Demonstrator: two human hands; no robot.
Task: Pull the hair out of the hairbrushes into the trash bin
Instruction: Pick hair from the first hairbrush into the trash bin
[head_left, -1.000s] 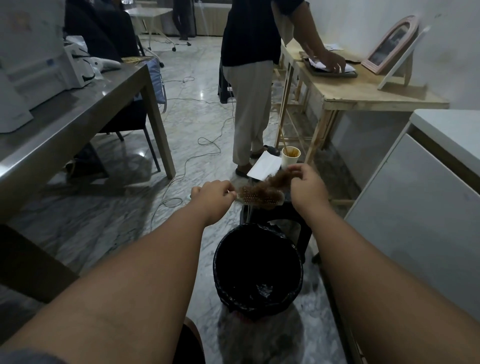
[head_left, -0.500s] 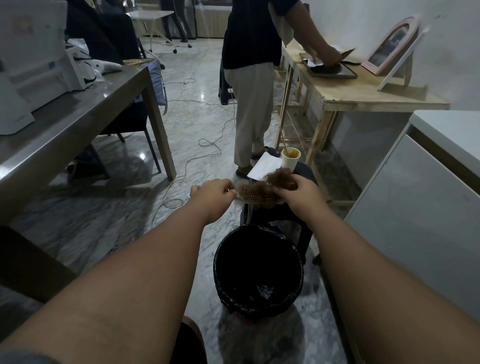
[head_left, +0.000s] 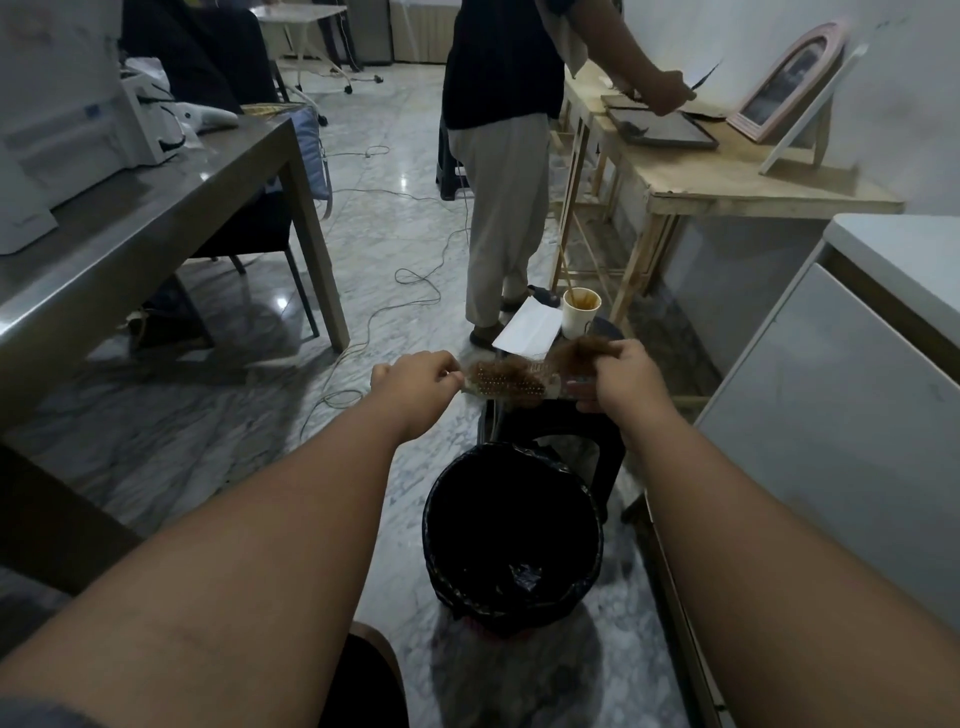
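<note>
A hairbrush (head_left: 506, 384) with pale bristles and brown hair tangled in it is held level in front of me. My left hand (head_left: 415, 382) is closed on its handle end. My right hand (head_left: 623, 374) pinches a tuft of brown hair (head_left: 584, 349) lifted off the brush's right end. Below and nearer to me, a round trash bin (head_left: 511, 530) lined with a black bag stands on the marble floor. The brush is a little beyond the bin's far rim.
A black stool (head_left: 571, 431) behind the bin carries a paper cup (head_left: 581, 312) and a white sheet (head_left: 527, 325). A person (head_left: 498, 156) stands ahead at a wooden table (head_left: 727, 182). A grey table (head_left: 156, 208) is at left, a white cabinet (head_left: 857, 415) at right. Cables lie on the floor.
My right hand dipped onto the brush's right end, then rose again with a clump of hair. The left hand stayed put. The standing person lifted a sheet off the tray.
</note>
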